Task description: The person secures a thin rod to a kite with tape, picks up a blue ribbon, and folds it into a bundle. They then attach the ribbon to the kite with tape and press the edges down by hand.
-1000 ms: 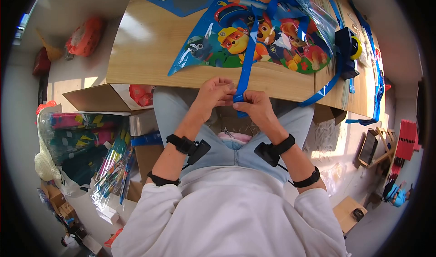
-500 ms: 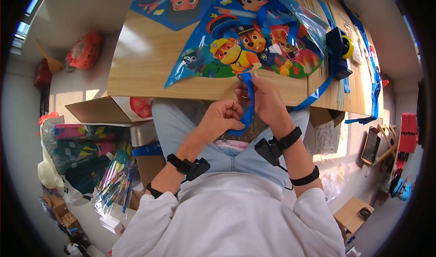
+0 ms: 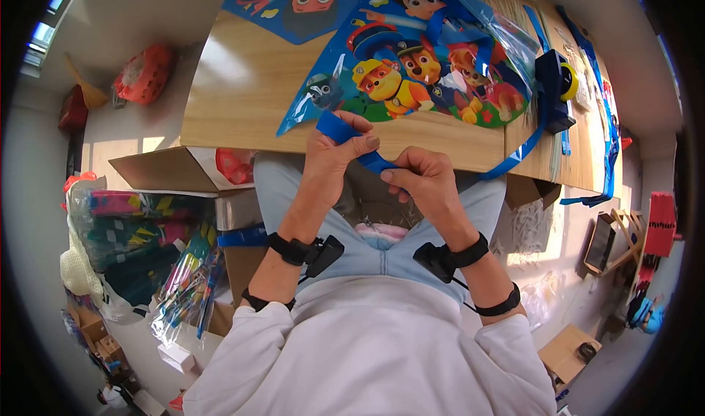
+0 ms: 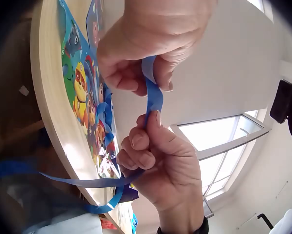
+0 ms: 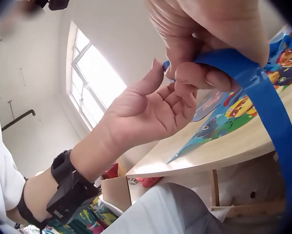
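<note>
A flat blue ribbon (image 3: 373,161) runs slantwise between the two hands, just off the table's near edge. My left hand (image 3: 329,157) pinches it at the upper end with thumb and fingers, a short piece standing out past them. Lower down, my right hand (image 3: 427,175) pinches it between thumb and curled fingers. The left wrist view shows the short stretch of ribbon (image 4: 155,97) bent between both sets of fingertips. From the right hand a longer length (image 5: 270,107) hangs down in the right wrist view. Beyond the hands lies a glossy cartoon-dog sheet (image 3: 345,111) on the table.
The wooden table (image 3: 242,85) also bears a second cartoon sheet (image 3: 294,30) and a dark blue tape dispenser (image 3: 554,85). More blue ribbon (image 3: 518,159) droops over its edge at right. An open cardboard box (image 3: 158,174) and wrapped colourful goods (image 3: 132,232) stand at left.
The left hand dropped low with the ribbon while the right rose, then the left moved up and the right down. The ribbon no longer lies across the cartoon sheet and now spans the hands.
</note>
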The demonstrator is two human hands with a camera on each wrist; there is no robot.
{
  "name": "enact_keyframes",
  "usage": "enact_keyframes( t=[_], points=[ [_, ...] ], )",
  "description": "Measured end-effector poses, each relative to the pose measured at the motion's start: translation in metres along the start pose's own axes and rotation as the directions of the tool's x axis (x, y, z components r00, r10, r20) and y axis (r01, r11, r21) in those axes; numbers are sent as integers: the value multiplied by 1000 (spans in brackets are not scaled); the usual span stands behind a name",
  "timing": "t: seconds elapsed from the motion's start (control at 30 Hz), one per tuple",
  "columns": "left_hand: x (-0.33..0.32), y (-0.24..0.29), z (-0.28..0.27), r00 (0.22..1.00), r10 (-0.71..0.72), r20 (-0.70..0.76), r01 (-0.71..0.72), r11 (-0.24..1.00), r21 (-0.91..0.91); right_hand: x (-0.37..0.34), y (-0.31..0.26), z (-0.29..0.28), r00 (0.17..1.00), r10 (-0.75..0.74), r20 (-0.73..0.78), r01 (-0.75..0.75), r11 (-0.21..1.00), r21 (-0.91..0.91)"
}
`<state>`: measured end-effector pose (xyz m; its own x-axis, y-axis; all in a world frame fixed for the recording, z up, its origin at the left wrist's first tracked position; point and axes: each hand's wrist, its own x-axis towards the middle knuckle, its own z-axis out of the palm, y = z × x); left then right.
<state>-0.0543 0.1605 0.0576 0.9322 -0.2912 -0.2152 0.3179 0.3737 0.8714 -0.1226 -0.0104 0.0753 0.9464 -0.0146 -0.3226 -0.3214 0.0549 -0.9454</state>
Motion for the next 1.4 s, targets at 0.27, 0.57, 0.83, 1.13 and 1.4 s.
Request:
enact_keyframes(
  t=[0.27, 0.57, 0.83, 1.13, 1.4],
  points=[
    [-1, 10, -3, 998, 36, -45, -37, 999, -28, -1, -7, 3, 1000, 18, 2, -18, 996, 82],
    [-4, 15, -5, 999, 39, 11, -40, 999, 37, 2, -8, 2, 999, 21, 33, -23, 998, 59],
    [-3, 5, -15, 995, 63, -72, -56, 994, 93, 5, 2, 9, 986, -154, -57, 149, 985, -92],
    [1, 2, -14, 994, -13, -104, 9, 999, -36, 7, -3, 12, 984, -132, -117, 111, 980, -167],
    [-10, -7, -2, 974, -219, 51, 225, 950, -218, 8, -9, 26, 926, -310, -217, 236, 921, -309]
  ],
)
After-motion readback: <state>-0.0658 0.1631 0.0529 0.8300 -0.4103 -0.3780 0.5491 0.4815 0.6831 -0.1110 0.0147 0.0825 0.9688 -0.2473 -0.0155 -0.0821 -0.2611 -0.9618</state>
